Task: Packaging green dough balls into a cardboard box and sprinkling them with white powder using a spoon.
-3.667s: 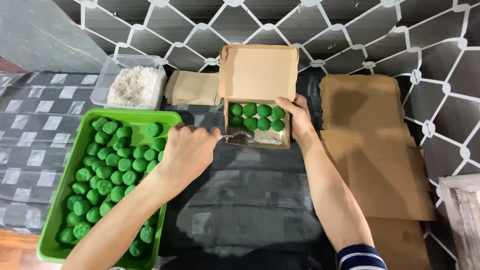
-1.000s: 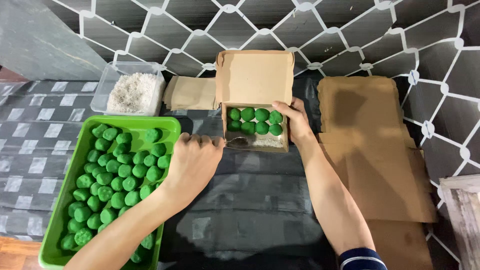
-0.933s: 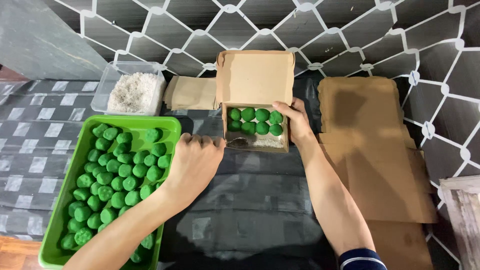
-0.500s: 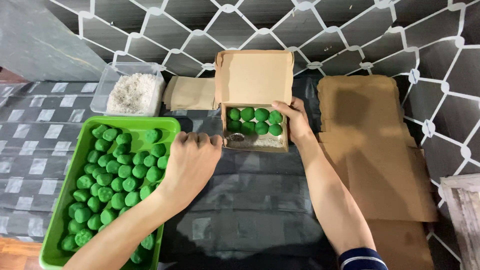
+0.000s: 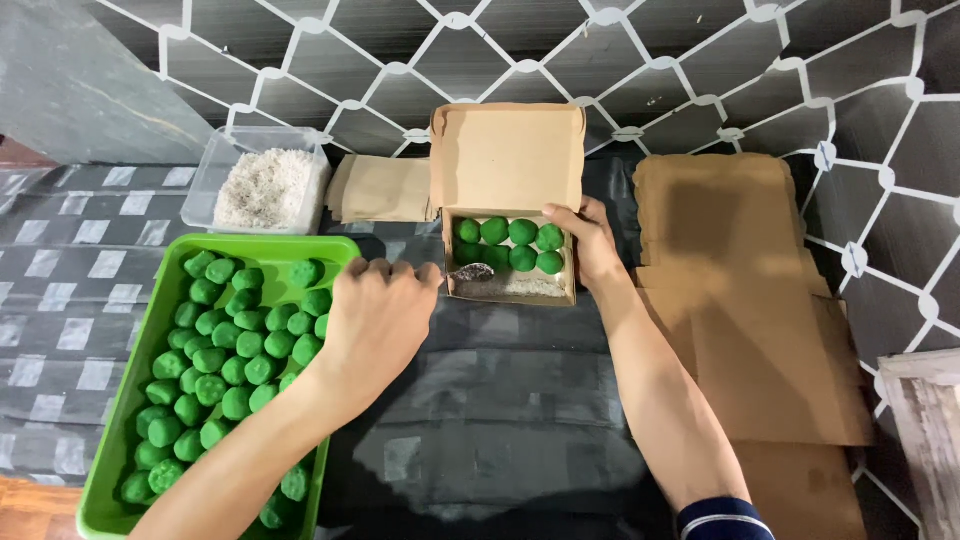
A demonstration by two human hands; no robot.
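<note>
My right hand [image 5: 585,240] grips the right wall of the small cardboard box [image 5: 510,262] at frame centre, fingers curled on it. My left hand [image 5: 375,320] holds a spoon [image 5: 470,272], fingers closed, tip in the box beside green balls [image 5: 508,244]. Green tray [image 5: 120,470] lower left.

A clear plastic tub of white shreds [image 5: 265,188] stands just behind the green tray [image 5: 140,375]. To the tub's right lies a stack of folded brown paper [image 5: 382,189]. Flattened cardboard sheets [image 5: 760,300] lie well right of the tray.
</note>
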